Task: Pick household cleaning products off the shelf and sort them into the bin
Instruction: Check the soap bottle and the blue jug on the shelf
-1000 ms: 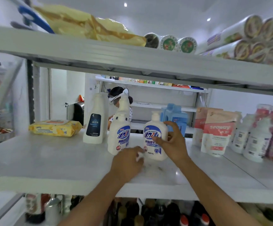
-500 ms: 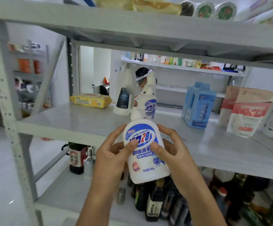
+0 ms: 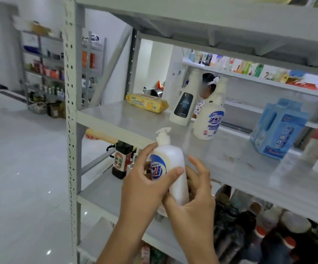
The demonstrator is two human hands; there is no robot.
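left hand point(image 3: 144, 189): bare, thumbnail looks trimmed short
right hand point(image 3: 194, 206): bare too, tiny pale glint by one finger, honestly can't tell if it's a ring
forearms point(image 3: 120, 237): both bare right down to the bottom edge

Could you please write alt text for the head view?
The left hand and right hand hold a white pump bottle before a grey shelf, where a matching bottle, a dark-labelled bottle, a yellow pack and a blue carton sit.
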